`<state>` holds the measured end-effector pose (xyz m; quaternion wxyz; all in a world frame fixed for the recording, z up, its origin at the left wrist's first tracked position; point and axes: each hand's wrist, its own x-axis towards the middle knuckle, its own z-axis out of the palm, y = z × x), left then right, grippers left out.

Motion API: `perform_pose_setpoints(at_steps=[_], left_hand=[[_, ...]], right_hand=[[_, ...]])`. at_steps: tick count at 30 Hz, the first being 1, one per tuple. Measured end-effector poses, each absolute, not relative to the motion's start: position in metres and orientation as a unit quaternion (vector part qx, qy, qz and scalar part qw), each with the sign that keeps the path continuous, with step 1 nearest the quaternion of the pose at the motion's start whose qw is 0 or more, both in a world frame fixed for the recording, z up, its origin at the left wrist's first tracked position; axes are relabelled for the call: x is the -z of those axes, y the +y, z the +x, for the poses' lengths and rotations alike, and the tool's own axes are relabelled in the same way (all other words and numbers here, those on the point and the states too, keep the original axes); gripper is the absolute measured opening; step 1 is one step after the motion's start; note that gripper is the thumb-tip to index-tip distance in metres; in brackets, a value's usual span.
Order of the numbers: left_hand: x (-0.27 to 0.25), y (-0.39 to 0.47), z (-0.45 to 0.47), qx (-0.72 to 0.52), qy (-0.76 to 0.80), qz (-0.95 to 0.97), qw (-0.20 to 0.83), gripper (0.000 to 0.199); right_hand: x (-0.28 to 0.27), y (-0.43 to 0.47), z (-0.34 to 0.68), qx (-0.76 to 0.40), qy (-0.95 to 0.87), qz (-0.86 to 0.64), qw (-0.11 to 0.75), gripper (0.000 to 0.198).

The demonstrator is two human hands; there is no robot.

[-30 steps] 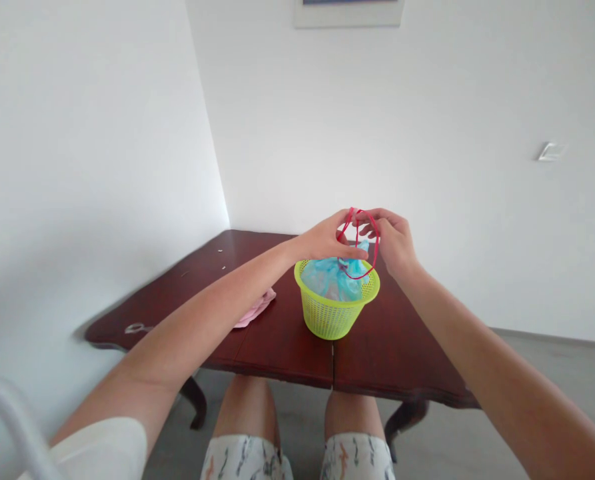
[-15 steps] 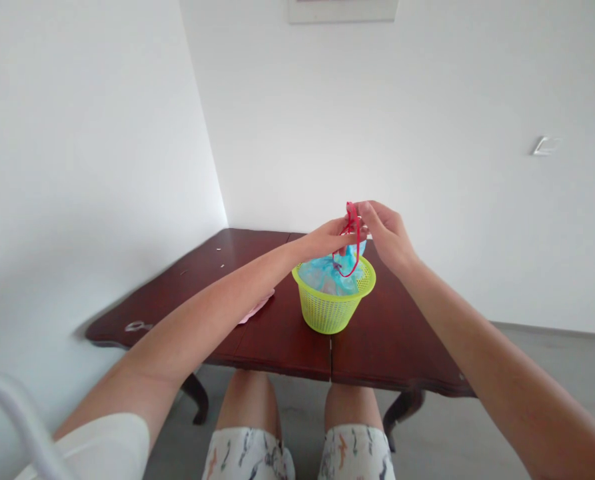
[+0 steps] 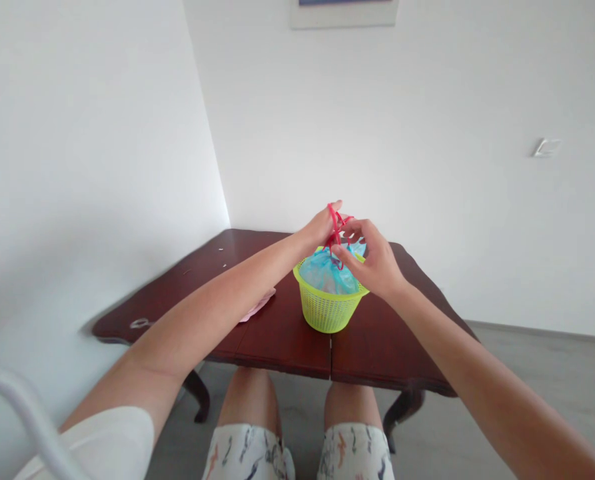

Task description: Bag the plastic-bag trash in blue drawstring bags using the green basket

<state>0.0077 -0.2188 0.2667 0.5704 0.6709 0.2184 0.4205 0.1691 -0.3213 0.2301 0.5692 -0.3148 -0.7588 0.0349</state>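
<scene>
A blue plastic bag (image 3: 327, 275) with its top gathered sits inside a yellow-green perforated basket (image 3: 328, 313). The bag's red drawstring (image 3: 336, 230) rises above it in tangled loops. Strands of it cross my left hand (image 3: 322, 225), which is above the rim on the left, its fingers partly hidden behind the string. From the right, my right hand (image 3: 376, 263) curls its thumb and fingers round the lower strands of the string, just over the bag. What fills the bag cannot be made out.
The basket stands on a dark red-brown wooden table (image 3: 282, 340) against the wall. A pink cloth (image 3: 260, 305) lies left of the basket, partly behind my left forearm. A shiny ring-shaped item (image 3: 140, 323) and small white bits lie farther left. A white curved bar (image 3: 22, 407) is at lower left.
My left hand has moved left and turned, with red string now looped over it. My right hand has come lower and closer to the bag. The basket stays in place.
</scene>
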Motion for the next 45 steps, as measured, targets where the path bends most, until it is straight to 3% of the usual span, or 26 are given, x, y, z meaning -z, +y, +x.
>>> perform_pose_setpoints(at_steps=[4,7,12,19,30,34,37,40,45], left_hand=[[-0.274,-0.220,0.004,-0.397,0.235,0.635,0.620,0.087],[-0.278,-0.226,0.003,-0.408,0.235,0.638,0.609,0.088],[-0.279,-0.239,0.002,-0.404,0.196,0.670,0.591,0.081],[-0.283,-0.244,-0.016,-0.338,0.146,0.694,0.619,0.056],[-0.291,-0.243,-0.029,-0.286,0.103,0.522,0.797,0.054],[-0.283,-0.240,-0.024,-0.299,0.124,0.544,0.774,0.043],[-0.275,-0.241,-0.020,-0.314,0.144,0.591,0.729,0.034],[-0.270,-0.246,-0.018,-0.323,0.148,0.640,0.681,0.039],[-0.268,-0.250,-0.018,-0.333,0.147,0.665,0.652,0.045]], right_hand=[[-0.205,-0.324,0.161,0.054,-0.759,-0.343,0.552,0.056],[-0.183,-0.308,0.153,0.043,-0.701,-0.395,0.592,0.063],[-0.169,-0.274,0.152,-0.171,-0.648,-0.392,0.630,0.050],[-0.190,-0.280,0.165,-0.377,-0.648,-0.303,0.588,0.065],[-0.196,-0.277,0.173,-0.331,-0.690,-0.272,0.584,0.071],[-0.182,-0.270,0.171,-0.300,-0.693,-0.317,0.575,0.072],[-0.179,-0.266,0.171,-0.269,-0.651,-0.326,0.631,0.065],[-0.186,-0.265,0.173,-0.232,-0.618,-0.301,0.688,0.057],[-0.203,-0.274,0.176,-0.192,-0.636,-0.282,0.692,0.050]])
